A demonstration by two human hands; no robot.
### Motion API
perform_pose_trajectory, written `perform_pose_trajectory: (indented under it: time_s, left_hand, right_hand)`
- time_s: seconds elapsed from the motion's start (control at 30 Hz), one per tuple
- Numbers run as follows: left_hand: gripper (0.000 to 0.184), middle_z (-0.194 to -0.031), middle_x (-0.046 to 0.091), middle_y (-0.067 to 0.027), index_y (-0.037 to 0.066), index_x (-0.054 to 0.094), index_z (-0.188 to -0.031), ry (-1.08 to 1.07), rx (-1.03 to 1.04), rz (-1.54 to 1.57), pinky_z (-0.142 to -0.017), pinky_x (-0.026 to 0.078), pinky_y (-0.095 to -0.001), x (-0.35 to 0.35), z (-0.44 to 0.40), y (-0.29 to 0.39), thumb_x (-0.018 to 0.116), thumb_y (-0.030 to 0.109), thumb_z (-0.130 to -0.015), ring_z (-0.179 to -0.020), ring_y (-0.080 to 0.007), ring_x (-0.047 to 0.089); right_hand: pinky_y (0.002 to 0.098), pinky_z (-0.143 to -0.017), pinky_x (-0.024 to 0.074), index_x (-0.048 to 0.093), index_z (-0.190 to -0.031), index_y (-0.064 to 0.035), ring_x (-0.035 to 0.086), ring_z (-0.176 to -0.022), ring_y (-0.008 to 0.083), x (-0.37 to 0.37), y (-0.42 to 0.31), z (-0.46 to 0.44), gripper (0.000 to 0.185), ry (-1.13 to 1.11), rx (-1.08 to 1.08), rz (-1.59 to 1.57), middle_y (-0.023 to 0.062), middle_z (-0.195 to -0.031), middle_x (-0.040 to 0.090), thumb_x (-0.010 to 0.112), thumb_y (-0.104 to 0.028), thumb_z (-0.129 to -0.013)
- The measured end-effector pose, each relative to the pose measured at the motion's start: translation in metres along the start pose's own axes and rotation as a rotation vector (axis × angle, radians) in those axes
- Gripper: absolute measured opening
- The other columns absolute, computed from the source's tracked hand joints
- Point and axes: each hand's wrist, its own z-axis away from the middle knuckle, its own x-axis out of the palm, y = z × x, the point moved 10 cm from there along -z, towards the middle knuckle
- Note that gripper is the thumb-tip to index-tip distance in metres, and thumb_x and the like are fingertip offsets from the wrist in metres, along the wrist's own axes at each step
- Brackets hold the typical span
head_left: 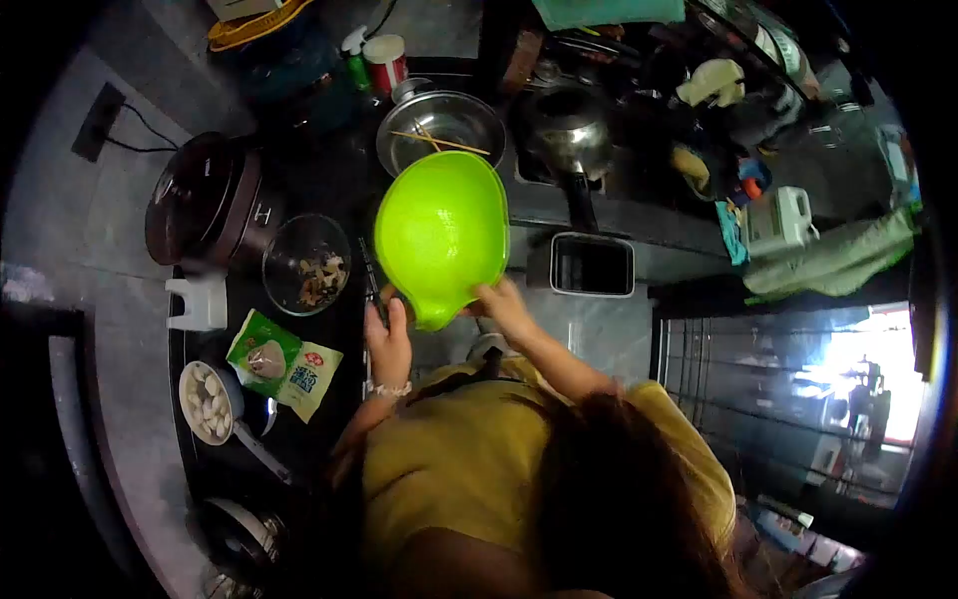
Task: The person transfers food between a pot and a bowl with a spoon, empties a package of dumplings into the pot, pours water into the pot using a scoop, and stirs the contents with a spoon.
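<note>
A bright green plastic bowl with a pouring lip (442, 230) is held up in front of my body, tilted so its inside faces me. My right hand (504, 309) grips its lower right rim, the fingers partly hidden behind it. On the other side of the lip, my left hand (389, 339) supports the lower left edge, with thumb showing and other fingertips partly hidden. Just beyond the green bowl sits a metal bowl (454, 110) with chopsticks (454, 143) across it. Left of my hands, a glass bowl (307, 265) contains brown and pale food pieces.
On the left counter are a dark rice cooker (200, 195), a green packet (264, 351) and a handled pot (210, 402) with white pieces. A metal pot (569, 135) rests on the stove. A rectangular bin (592, 265) stands below the counter edge.
</note>
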Motion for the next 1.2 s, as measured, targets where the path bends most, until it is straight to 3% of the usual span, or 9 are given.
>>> perform_pose_trajectory:
  time_s: [0.03, 0.23, 0.37, 0.57, 0.6, 0.7, 0.87, 1.1, 1.2]
  left_hand:
    - [0.036, -0.088, 0.058, -0.0107, -0.005, 0.05, -0.106, -0.11, -0.149, 0.12, -0.067, 0.046, -0.027, 0.023, 0.001, 0.014, 0.039, 0.027, -0.094, -0.073, -0.0154, 0.056]
    - [0.044, -0.071, 0.059, -0.009, -0.001, 0.052, -0.087, 0.071, -0.133, 0.168, -0.055, 0.045, -0.0238, 0.031, -0.015, 0.014, 0.03, 0.036, -0.096, -0.055, -0.0127, 0.054]
    - [0.042, -0.066, 0.054, -0.0066, 0.004, 0.049, -0.078, 0.152, -0.218, 0.309, -0.049, 0.04, -0.0249, 0.045, -0.004, -0.006, 0.035, 0.041, -0.094, -0.05, -0.0119, 0.048]
    - [0.041, -0.055, 0.045, -0.0012, 0.007, 0.049, -0.074, 0.149, -0.296, 0.243, -0.043, 0.034, -0.0249, 0.073, 0.019, -0.022, 0.039, 0.042, -0.093, -0.047, -0.0105, 0.042]
    - [0.041, -0.052, 0.041, 0.0004, 0.007, 0.051, -0.073, 0.363, -0.422, 0.22, -0.041, 0.032, -0.0245, 0.075, 0.028, -0.011, 0.04, 0.042, -0.092, -0.045, -0.0095, 0.04]
    - [0.041, -0.051, 0.04, 0.001, 0.008, 0.052, -0.074, 0.399, -0.421, 0.338, -0.041, 0.031, -0.024, 0.07, 0.034, -0.033, 0.04, 0.043, -0.091, -0.045, -0.0087, 0.039]
    - [0.041, -0.052, 0.043, -0.0001, 0.008, 0.051, -0.072, 0.397, -0.256, 0.175, -0.041, 0.032, -0.0244, 0.053, 0.031, -0.009, 0.037, 0.04, -0.093, -0.044, -0.0093, 0.04]
    - [0.04, -0.051, 0.045, -0.0023, 0.006, 0.051, -0.071, 0.612, -0.268, 0.194, -0.042, 0.031, -0.0258, 0.037, 0.062, 0.009, 0.038, 0.035, -0.094, -0.044, -0.011, 0.042]
    - [0.039, -0.051, 0.046, -0.0019, 0.005, 0.051, -0.071, 0.72, -0.231, 0.243, -0.042, 0.033, -0.0244, 0.028, 0.093, 0.013, 0.038, 0.034, -0.094, -0.042, -0.0105, 0.042]
  right_hand:
    - [0.0302, -0.065, 0.0516, 0.04, -0.114, 0.0024, 0.061, -0.074, 0.0211, -0.031, -0.004, 0.002, 0.035, 0.094, 0.06, -0.023, 0.0146, -0.097, 0.057, 0.047, -0.018, -0.087]
    - [0.0317, -0.071, 0.0505, 0.046, -0.11, 0.003, 0.06, -0.075, 0.0206, -0.187, -0.053, 0.013, 0.041, 0.325, -0.023, 0.06, 0.0115, -0.092, 0.058, 0.048, -0.03, -0.086]
    - [0.0234, -0.052, 0.0388, 0.052, -0.094, -0.0014, 0.043, -0.053, 0.0074, -0.298, -0.079, 0.022, 0.031, 0.51, -0.067, 0.193, -0.0016, -0.065, 0.047, 0.051, -0.031, -0.085]
    - [0.0244, -0.048, 0.043, 0.052, -0.09, -0.0049, 0.043, -0.048, 0.0078, -0.459, -0.068, 0.03, 0.022, 0.704, -0.158, 0.095, -0.0021, -0.061, 0.044, 0.047, -0.026, -0.087]
    - [0.0244, -0.049, 0.0426, 0.052, -0.089, -0.0045, 0.043, -0.048, 0.0085, -0.468, -0.072, 0.031, 0.022, 0.721, -0.162, 0.096, -0.0019, -0.061, 0.044, 0.046, -0.025, -0.088]
    - [0.0229, -0.053, 0.0378, 0.051, -0.088, -0.0009, 0.047, -0.057, 0.0106, -0.526, -0.061, 0.038, 0.023, 0.93, -0.192, 0.327, 0.0029, -0.07, 0.052, 0.045, -0.023, -0.089]
    - [0.0244, -0.058, 0.0401, 0.053, -0.096, 0.0014, 0.051, -0.065, 0.0113, -0.414, -0.142, -0.025, 0.029, 0.535, -0.285, 0.349, 0.0042, -0.079, 0.056, 0.045, -0.026, -0.09]
    - [0.0298, -0.062, 0.0504, 0.054, -0.101, 0.0038, 0.062, -0.067, 0.0203, -0.114, -0.126, -0.167, 0.036, -0.42, 0.208, 0.382, 0.0115, -0.086, 0.062, 0.049, -0.028, -0.085]
    - [0.0304, -0.063, 0.0505, 0.052, -0.104, 0.0014, 0.062, -0.069, 0.0211, -0.015, -0.085, -0.215, 0.042, -0.532, 0.361, 0.288, 0.0135, -0.085, 0.062, 0.048, -0.037, -0.087]
